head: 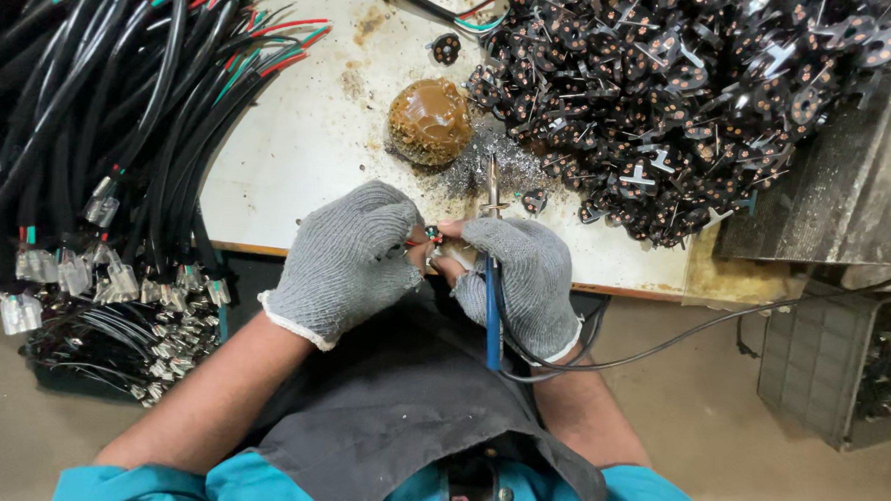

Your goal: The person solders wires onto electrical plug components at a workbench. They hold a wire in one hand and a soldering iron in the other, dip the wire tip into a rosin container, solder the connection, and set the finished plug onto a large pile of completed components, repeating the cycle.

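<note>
Left of the brown flux lump [430, 121] on the white workbench [299, 164], black cables [100, 135] with metal terminals hang off the bench edge. Below the lump, the gloved left hand [350, 261] pinches a small black connector piece [432, 234] between fingertips pressed together. Just right of it, the right hand [524, 279] curls closed around a blue-handled soldering iron [491, 283], tip pointing toward the lump. Right of the lump lies a heap of black connector pieces [672, 100].
</note>
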The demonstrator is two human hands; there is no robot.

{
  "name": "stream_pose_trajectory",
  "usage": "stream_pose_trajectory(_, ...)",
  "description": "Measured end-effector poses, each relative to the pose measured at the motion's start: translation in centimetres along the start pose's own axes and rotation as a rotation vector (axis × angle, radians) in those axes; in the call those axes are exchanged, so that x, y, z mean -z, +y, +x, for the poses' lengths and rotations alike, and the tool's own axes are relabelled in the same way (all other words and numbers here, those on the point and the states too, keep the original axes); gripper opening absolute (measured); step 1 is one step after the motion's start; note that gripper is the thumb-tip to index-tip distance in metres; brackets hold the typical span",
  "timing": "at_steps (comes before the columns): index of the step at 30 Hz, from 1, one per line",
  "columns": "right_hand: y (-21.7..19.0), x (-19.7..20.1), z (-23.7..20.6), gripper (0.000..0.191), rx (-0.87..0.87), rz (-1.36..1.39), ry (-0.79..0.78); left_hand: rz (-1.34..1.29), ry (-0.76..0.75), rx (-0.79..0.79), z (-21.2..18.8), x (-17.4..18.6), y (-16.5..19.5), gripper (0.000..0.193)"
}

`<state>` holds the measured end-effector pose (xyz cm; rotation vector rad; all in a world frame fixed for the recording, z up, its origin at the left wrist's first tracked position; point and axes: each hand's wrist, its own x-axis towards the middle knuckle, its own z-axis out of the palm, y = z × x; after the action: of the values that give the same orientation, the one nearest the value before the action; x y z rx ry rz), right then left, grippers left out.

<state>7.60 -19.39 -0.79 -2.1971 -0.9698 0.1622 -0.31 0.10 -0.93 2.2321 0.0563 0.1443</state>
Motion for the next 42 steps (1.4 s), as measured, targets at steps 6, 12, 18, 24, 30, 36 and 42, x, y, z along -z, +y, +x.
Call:
stream_pose_trajectory(6,0.3,-0.1,-0.1,0.038,0.105,0.029,0.062,0.050,-0.038,0.028,0.2,0.1,0.1,0.016)
stream_pose_trajectory(12,0.0,0.1,0.1,0.038,0.066,0.011,0.038,0.068,-0.041,0.032,0.3,0.0,0.2,0.018)
stream_pose_trajectory(18,-0.3,0.2,0.2,0.037,0.057,-0.006,0.021,0.092,-0.006,0.001,0.1,-0.1,0.2,0.020)
stream_pose_trajectory(24,-0.6,0.9,0.3,0.035,0.091,0.045,0.024,0.087,0.037,-0.033,0.2,-0.2,0.5,0.019)
stream_pose_trajectory(30,0.3,2.1,-2.5,0.051,0.115,0.113,0.063,0.101,0.071,-0.011,0.3,-0.5,0.8,0.014)
stream_pose_trajectory(36,2.3,0.1,-4.4,0.019,0.285,-0.016,0.026,0.106,0.002,0.011,0.2,-0.5,0.6,0.015)
stream_pose_trajectory(42,2.6,0.2,-4.9,0.024,0.242,-0.072,-0.019,0.047,0.010,-0.015,0.2,-0.1,0.7,0.018)
